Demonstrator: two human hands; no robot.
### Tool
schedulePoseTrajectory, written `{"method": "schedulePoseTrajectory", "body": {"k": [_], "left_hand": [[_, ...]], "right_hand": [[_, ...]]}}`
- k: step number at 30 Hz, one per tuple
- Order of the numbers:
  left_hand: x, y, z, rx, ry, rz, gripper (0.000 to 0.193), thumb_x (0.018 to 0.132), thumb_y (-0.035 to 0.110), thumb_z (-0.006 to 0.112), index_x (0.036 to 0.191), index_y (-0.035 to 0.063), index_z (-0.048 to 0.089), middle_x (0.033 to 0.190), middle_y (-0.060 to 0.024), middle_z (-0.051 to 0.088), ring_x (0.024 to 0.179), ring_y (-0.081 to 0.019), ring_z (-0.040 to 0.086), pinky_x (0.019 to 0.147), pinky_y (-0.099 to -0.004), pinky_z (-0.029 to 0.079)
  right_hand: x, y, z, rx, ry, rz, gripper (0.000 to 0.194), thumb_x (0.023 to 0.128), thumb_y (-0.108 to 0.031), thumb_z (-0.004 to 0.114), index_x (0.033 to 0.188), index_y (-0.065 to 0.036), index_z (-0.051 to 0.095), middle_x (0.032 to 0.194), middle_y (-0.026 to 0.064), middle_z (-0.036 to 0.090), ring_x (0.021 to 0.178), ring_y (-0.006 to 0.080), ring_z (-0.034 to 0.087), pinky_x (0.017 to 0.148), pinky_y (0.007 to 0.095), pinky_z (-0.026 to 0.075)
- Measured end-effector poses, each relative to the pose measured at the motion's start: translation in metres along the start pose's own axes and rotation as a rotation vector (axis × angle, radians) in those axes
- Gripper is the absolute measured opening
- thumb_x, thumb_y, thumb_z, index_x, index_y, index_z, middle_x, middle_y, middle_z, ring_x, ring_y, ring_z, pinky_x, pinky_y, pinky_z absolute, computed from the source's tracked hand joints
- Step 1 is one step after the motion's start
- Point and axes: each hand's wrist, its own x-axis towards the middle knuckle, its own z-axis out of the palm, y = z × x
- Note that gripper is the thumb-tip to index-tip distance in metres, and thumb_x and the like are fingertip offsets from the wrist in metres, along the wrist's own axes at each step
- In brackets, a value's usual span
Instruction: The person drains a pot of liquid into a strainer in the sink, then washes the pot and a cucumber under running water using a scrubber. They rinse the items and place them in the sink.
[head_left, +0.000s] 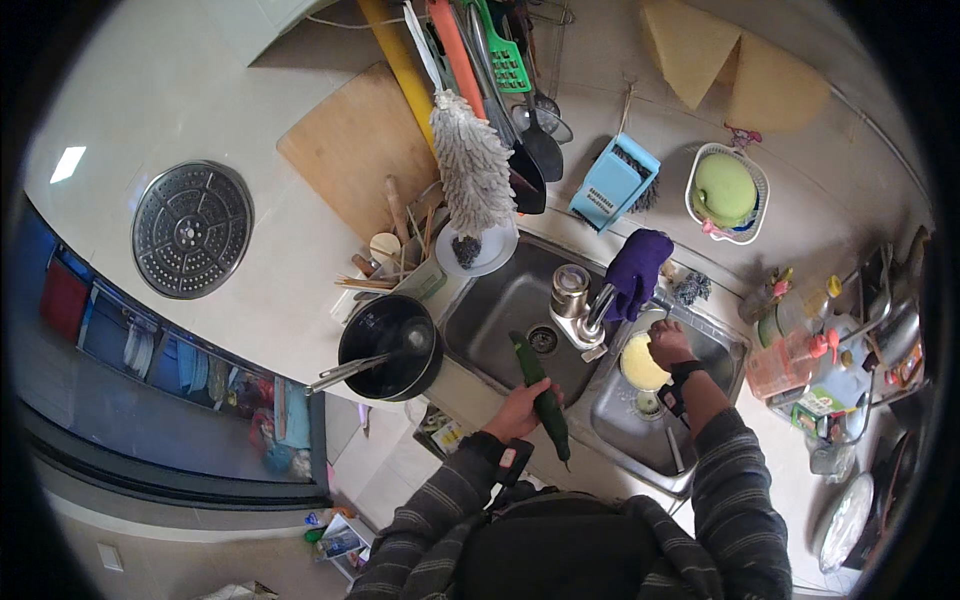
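My left hand (521, 412) is closed around a long green cucumber (541, 390), which slants over the front edge of the left sink basin (487, 330). In the right basin (616, 416), my right hand (670, 343) touches the right side of a round pale-yellow thing (641, 361), perhaps a sponge or a bowl's contents; its fingers are partly hidden, and whether they grip it I cannot tell. Between the basins stands a metal faucet (598, 311) with a purple cloth or glove (639, 271) draped on it. A drain (541, 340) shows beside the cucumber's tip.
A dark pot (391, 346) with a ladle stands left of the sink. Behind it are a utensil holder (420, 281) and a white plate (491, 251) with a scouring pad. Bottles (780, 367) and a dish rack crowd the right counter. A grey duster (472, 165) hangs above the left basin.
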Motion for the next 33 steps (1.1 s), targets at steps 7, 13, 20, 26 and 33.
{"method": "schedulePoseTrajectory", "body": {"k": [7,13,20,26,33], "left_hand": [[0.065,0.006,-0.004,-0.212,0.011,-0.104,0.029,0.090,0.029,0.055,0.101,0.0031,0.054,0.092,-0.0082,0.059,0.087,-0.0215,0.058,0.081,-0.0376,0.046],[0.116,0.015,0.017,-0.285,-0.048,-0.016,0.038,0.092,0.030,0.052,0.119,0.0050,0.051,0.116,-0.0067,0.059,0.106,-0.0228,0.056,0.095,-0.0378,0.044],[0.112,0.004,0.042,-0.078,-0.079,-0.024,0.021,0.093,0.023,0.048,0.102,0.0055,0.056,0.096,-0.0064,0.061,0.087,-0.0188,0.060,0.077,-0.0353,0.049],[0.113,-0.025,0.016,-0.079,-0.052,-0.079,0.018,0.089,0.019,0.054,0.100,0.0048,0.058,0.085,-0.0059,0.059,0.076,-0.0190,0.058,0.068,-0.0329,0.048],[0.125,-0.040,0.023,0.279,0.329,-0.068,0.022,0.087,0.022,0.056,0.100,0.0040,0.059,0.087,-0.0055,0.058,0.075,-0.0187,0.057,0.066,-0.0376,0.048]], "right_hand": [[-0.001,0.056,0.009,-0.089,0.051,-0.196,0.018,0.077,-0.017,0.052,0.091,-0.009,0.060,0.102,0.0048,0.057,0.109,0.0205,0.049,0.098,0.0395,0.034],[-0.011,0.051,0.014,0.047,0.114,-0.190,0.015,0.077,-0.014,0.052,0.086,-0.012,0.064,0.107,0.0010,0.058,0.119,0.0199,0.045,0.096,0.0376,0.038],[-0.014,0.042,0.004,0.236,0.041,-0.066,0.020,0.077,-0.010,0.056,0.095,-0.008,0.065,0.110,0.0056,0.060,0.122,0.0247,0.043,0.102,0.0356,0.036],[-0.022,-0.044,-0.009,1.044,0.100,0.312,0.029,0.084,-0.022,0.057,0.106,-0.004,0.061,0.103,0.0138,0.062,0.098,0.0290,0.058,0.088,0.0366,0.044],[-0.047,-0.155,-0.038,0.989,-0.229,0.245,0.066,0.090,-0.037,0.051,0.135,-0.001,0.020,0.107,0.0240,0.058,0.090,0.0310,0.061,0.081,0.0425,0.047]]}}
